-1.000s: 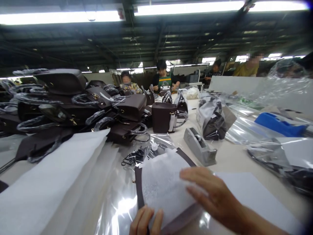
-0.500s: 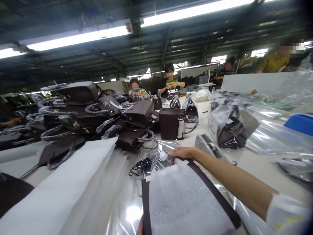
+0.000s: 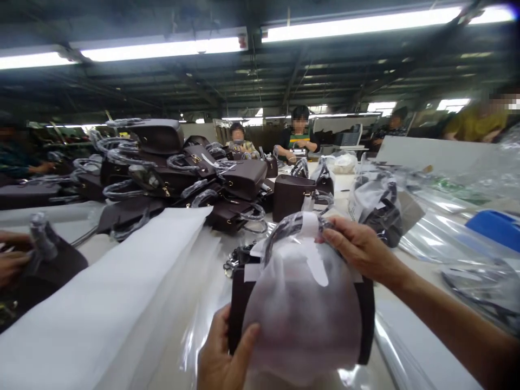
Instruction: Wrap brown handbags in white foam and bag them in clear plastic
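A dark brown handbag [image 3: 365,319] stands in front of me, its front covered by a sheet of thin white wrapping [image 3: 300,319]. My left hand [image 3: 227,346] grips the bag's lower left side, thumb over the front. At the top right, my right hand [image 3: 353,244] has its fingers closed on the plastic-wrapped handle [image 3: 284,227]. A white tag hangs from the handle over the wrapping. Black looped items [image 3: 235,257] lie just behind the bag's left edge.
Brown handbags [image 3: 158,135] are piled at the back left. White sheets [image 3: 122,281] lie at the left, beside a co-worker's hands [image 3: 14,260] on another bag. Clear plastic [image 3: 442,227] and a blue object [image 3: 493,225] are at the right. People work behind.
The bag has turned more upright, and its handle now stands up in my right hand. My left hand has come into fuller view. A co-worker's hands and bag have appeared at the left.
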Motion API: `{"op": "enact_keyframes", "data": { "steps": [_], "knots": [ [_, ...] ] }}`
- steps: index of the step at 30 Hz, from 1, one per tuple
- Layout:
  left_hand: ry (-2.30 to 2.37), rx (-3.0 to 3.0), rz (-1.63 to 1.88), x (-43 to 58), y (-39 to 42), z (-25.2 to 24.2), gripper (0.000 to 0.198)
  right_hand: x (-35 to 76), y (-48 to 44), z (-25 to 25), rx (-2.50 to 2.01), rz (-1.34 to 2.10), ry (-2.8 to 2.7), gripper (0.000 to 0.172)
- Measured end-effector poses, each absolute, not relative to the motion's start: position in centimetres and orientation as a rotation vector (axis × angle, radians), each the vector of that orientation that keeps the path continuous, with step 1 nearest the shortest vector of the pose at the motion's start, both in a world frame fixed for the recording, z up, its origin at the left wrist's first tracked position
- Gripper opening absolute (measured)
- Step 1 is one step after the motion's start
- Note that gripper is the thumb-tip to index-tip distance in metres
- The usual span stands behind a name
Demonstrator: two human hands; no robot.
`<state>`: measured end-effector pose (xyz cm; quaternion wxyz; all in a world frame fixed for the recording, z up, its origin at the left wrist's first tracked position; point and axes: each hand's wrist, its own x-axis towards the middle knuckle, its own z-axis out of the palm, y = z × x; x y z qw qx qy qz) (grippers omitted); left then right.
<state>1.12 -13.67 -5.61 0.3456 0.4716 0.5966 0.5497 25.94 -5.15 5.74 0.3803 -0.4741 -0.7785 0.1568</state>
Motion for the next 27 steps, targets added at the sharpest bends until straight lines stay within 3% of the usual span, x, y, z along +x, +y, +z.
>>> {"op": "enact_keyframes", "data": {
  "steps": [3, 7, 12, 16, 21, 27],
  "knots": [
    [1.496, 1.375, 1.513, -0.4, -12.9, -4.7, 0.048, 26.8, -5.5, 7.5, -1.271, 0.215, -1.842, 0.030],
    [1.636, 1.336, 1.336, -1.5, -12.2, -8.0, 0.048, 27.8, -6.0, 10.5, -1.341, -0.007, -1.666, 0.030],
    [1.278, 1.091, 1.412, -0.7, -10.3, -9.8, 0.059, 27.4, -5.8, 11.3, -1.369, -0.112, -1.839, 0.031],
    [1.002, 1.141, 1.241, 0.1, -10.3, -7.6, 0.066, 26.6, -3.0, 9.1, -1.322, 0.213, -2.065, 0.037],
    [1.247, 0.977, 1.065, 0.1, -12.6, -6.4, 0.055, 24.7, 2.9, 5.2, -1.322, 0.693, -2.118, 0.044],
    [1.472, 1.065, 1.079, -1.1, -12.9, -7.3, 0.059, 22.4, 8.5, 1.8, -1.338, 0.896, -2.098, 0.048]
  ]
}}
